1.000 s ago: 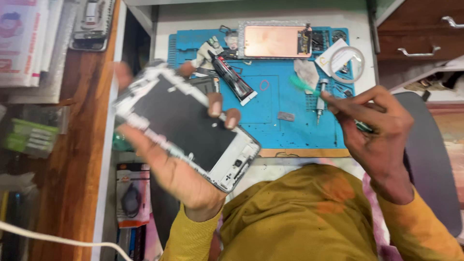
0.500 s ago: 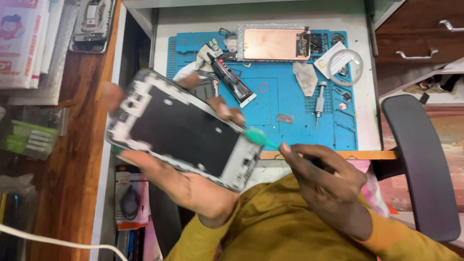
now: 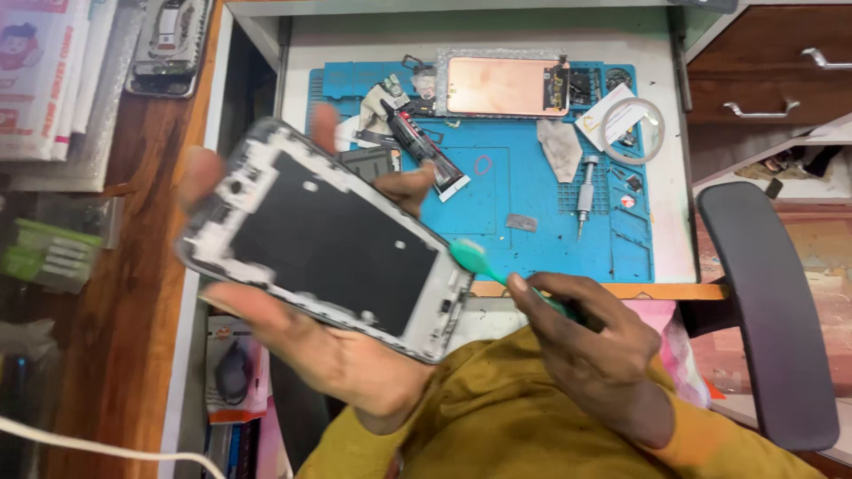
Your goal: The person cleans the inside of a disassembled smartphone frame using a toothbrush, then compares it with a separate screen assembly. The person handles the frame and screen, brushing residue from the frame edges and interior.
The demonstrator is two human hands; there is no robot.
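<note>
The left hand [image 3: 328, 355] cradles an opened phone frame [image 3: 324, 235] from below, palm under its lower edge and fingertips curled over the far long side, holding it tilted above the table edge. The right hand [image 3: 595, 346] is closed around a green brush [image 3: 484, 264], whose head touches the frame's right-hand corner. The frame looks thin, light and rigid but easily bent or cracked, with a smooth dark centre panel; it is best held by its white rim along the long edges, not by the panel. Behind it a blue repair mat [image 3: 532, 191] on the table [image 3: 479, 35] carries a copper-coloured phone back [image 3: 506, 86], a glue tube [image 3: 422, 146] and a small screwdriver [image 3: 584, 191].
</note>
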